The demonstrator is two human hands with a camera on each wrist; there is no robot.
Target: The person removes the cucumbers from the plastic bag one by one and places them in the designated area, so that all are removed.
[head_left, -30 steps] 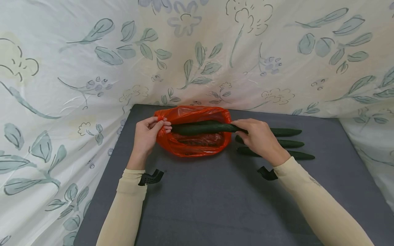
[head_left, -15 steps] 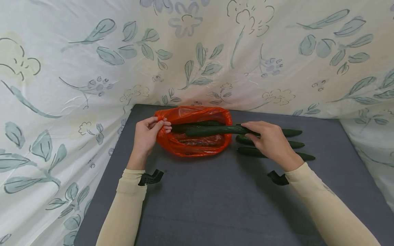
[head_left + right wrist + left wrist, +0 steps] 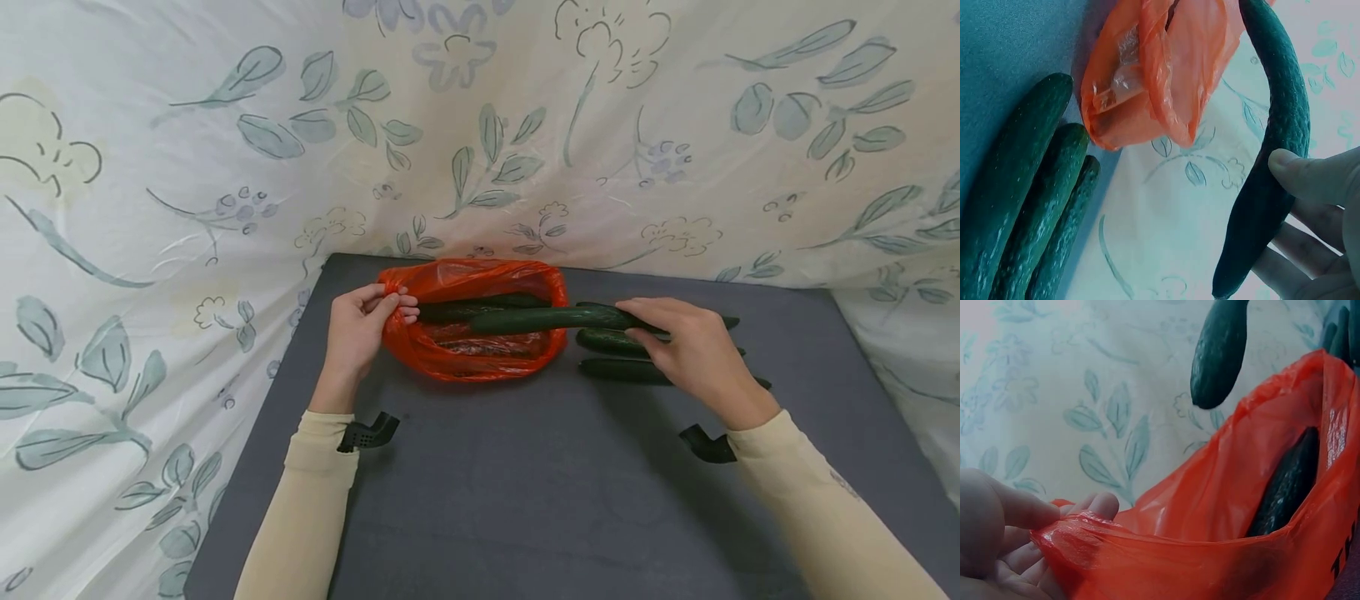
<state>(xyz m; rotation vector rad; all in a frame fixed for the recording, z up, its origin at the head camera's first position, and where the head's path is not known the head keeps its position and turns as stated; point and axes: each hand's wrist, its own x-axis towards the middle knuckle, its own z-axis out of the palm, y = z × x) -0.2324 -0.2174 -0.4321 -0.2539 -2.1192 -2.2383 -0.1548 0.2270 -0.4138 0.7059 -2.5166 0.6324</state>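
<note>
My left hand (image 3: 362, 327) pinches the gathered left edge of a red plastic bag (image 3: 468, 372), whose mouth gapes upward. Inside lies a dark green cucumber (image 3: 1288, 481); whatever is deeper is hard to make out. In my right hand (image 3: 697, 354) is another cucumber (image 3: 547, 320), gripped near its right end between thumb and fingers. Its far end hangs over the bag's mouth, raised clear of the bag in the left wrist view. Three more cucumbers (image 3: 1019, 181) lie side by side on the table to the right of the bag, partly under my right hand in the head view.
The dark grey table (image 3: 480, 483) meets a hanging flowered cloth (image 3: 480, 150) behind the bag and at both sides. A black wrist camera mount (image 3: 369, 432) sits on my left cuff, and a similar mount (image 3: 707, 444) on my right.
My right hand has moved to the right with the cucumber, drawing its far end away from the bag's left side. The left hand and the bag stay almost still.
</note>
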